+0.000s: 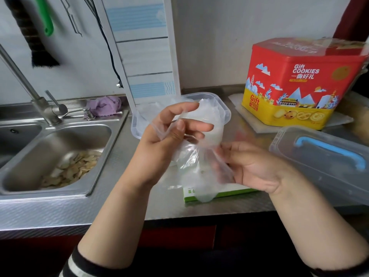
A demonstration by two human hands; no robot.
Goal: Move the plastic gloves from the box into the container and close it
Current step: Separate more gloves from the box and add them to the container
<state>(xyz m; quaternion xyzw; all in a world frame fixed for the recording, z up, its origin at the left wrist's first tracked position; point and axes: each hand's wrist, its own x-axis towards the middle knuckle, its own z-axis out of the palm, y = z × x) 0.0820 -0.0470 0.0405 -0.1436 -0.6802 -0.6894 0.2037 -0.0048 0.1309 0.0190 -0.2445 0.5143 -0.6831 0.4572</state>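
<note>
Left hand (169,136) and right hand (253,168) both pinch plastic gloves (191,156), bunch held above green box (199,194), likely gathering it for open container (221,102) behind; lid (323,162) waits on surface (229,204) at right.

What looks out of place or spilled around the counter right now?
The sink basin holds a heap of pale peelings or scraps, which looks untidy. The container lid lies off to the right, not yet on the container. Nothing looks spilled or damaged.
</note>
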